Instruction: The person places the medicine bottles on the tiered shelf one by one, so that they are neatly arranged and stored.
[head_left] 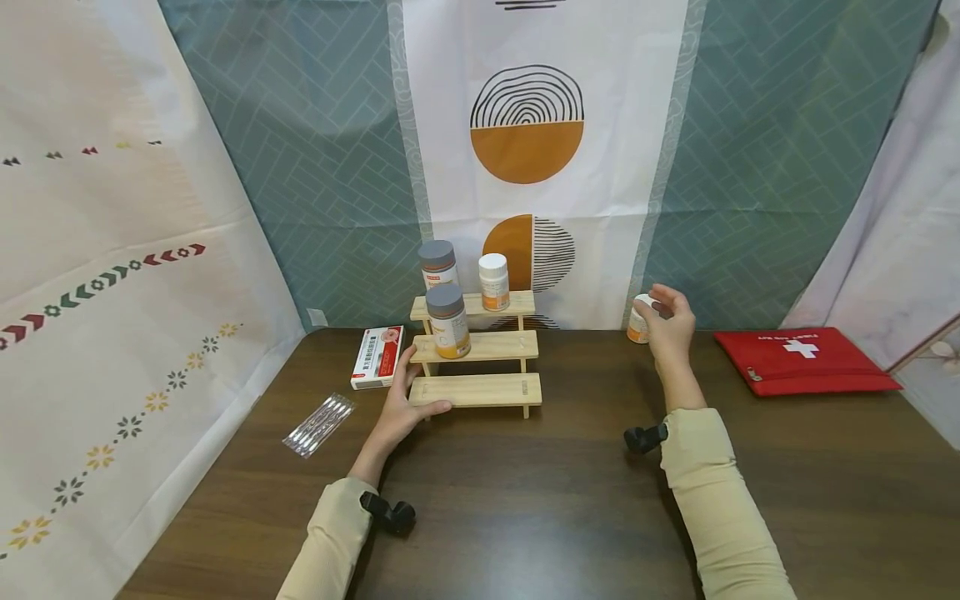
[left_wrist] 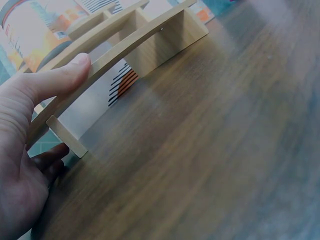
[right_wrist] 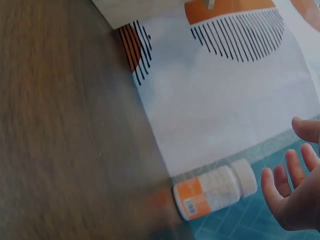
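Observation:
My left hand (head_left: 399, 407) grips the left end of a three-step wooden display stand (head_left: 480, 390). In the left wrist view, the thumb (left_wrist: 65, 77) lies over the lowest step while the other fingers reach round the end. On the stand are a grey-capped bottle (head_left: 452, 333) on the middle step, and another grey-capped bottle (head_left: 438, 271) and a white pill bottle (head_left: 495, 292) on the top step. At the table's back, a white-and-orange pill bottle (right_wrist: 212, 194) stands upright. Beside its cap is my right hand (head_left: 672, 327), fingers spread and loosely bent, holding nothing.
Left of the stand lie a white-and-red medicine box (head_left: 377, 357) and a clear packet of cotton swabs (head_left: 318, 425). A red first-aid pouch (head_left: 806, 367) rests at the right. Behind the brown table (head_left: 525, 500) hangs a patterned cloth (head_left: 315, 167).

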